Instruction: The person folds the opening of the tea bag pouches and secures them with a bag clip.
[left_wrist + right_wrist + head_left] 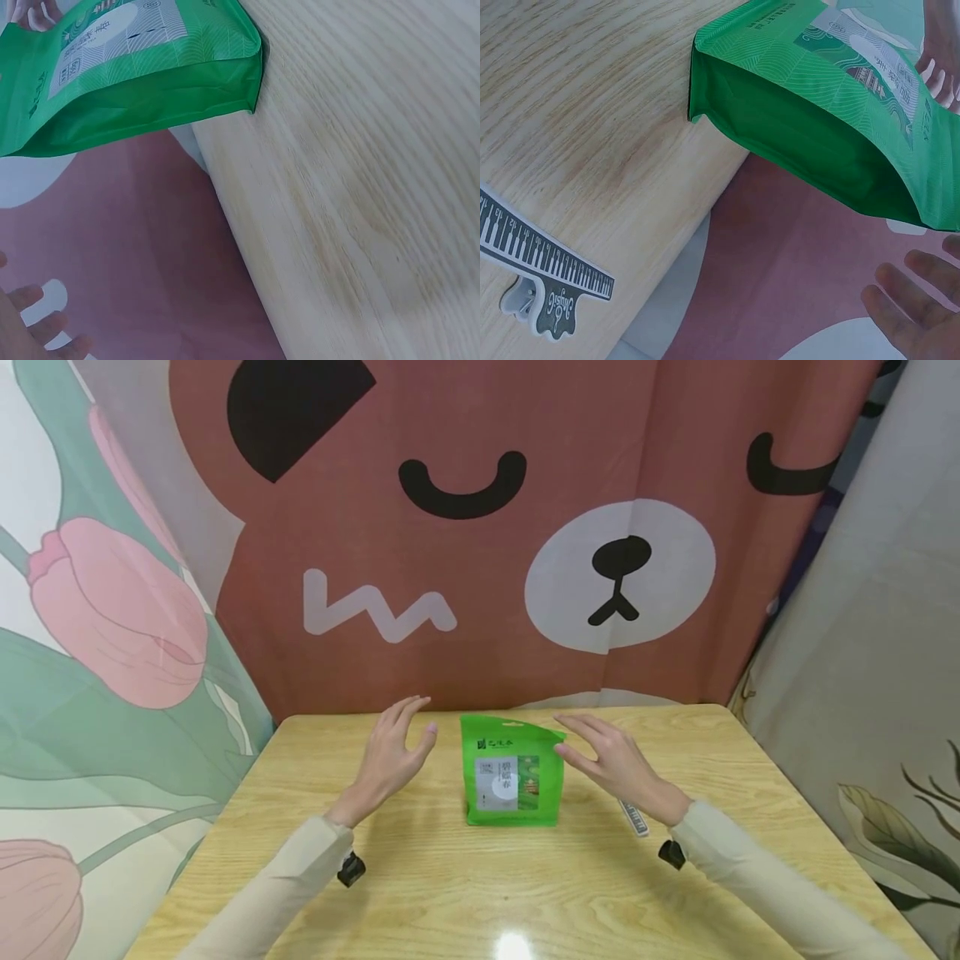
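On the table [420, 893], nearest the camera, two pale sleeves come in from the lower corners, each with a small black wrist mount. A clip [634, 817] printed with piano keys lies flat just right of the pouch [512, 770], partly under the right wrist; the right wrist view shows its black and white keys and a rounded grey end. The pouch, green with a grey label and printed text, stands upright on its base near the middle of the table, closer to the far edge than the near one. The left hand [390, 763] hovers left of the pouch, apart from it, palm turned toward it, fingers straight and loosely spread, thumb out toward the pouch. The right hand [609, 758] hovers right of the pouch, palm facing it, fingers straight and slightly spread; its fingertips come close to the pouch's upper right corner, and whether they touch cannot be told. Neither hand grips anything. In the wrist views the pouch's gusseted bottom rests on the wood, with fingertips showing at the frame edges. Behind the pouch, past the far edge of the table, hangs a brown curtain [525, 527] with a cartoon bear face, a tulip curtain [105, 610] to its left.
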